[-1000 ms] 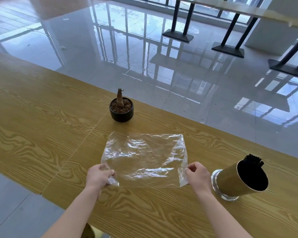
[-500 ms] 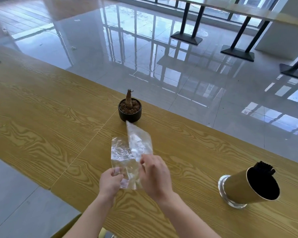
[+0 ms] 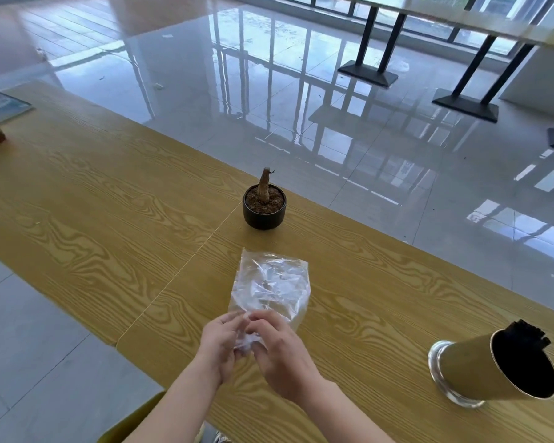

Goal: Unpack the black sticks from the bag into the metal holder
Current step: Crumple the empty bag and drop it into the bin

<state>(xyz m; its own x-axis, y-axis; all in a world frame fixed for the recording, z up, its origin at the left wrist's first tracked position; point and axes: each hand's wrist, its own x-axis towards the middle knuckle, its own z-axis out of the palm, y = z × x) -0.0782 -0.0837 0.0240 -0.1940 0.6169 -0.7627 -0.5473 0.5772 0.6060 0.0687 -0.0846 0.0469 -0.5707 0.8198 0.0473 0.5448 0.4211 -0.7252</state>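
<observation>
- Our left hand [image 3: 219, 345] and right hand [image 3: 280, 358] each have a closed grip on the near end of the folded clear bag [image 3: 271, 282].
- The black sticks [image 3: 525, 334] sit in the metal holder [image 3: 470, 367], well to the right on the surface [image 3: 109, 219].

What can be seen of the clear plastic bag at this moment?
The plastic bag is clear, thin and crinkled, with white glare on its creases. It looks empty: nothing dark shows inside. It seems folded into a narrow strip that runs away from the person, over the wooden table and short of the small black pot. The left hand and right hand both pinch its bunched near end. Its far end is free.
</observation>
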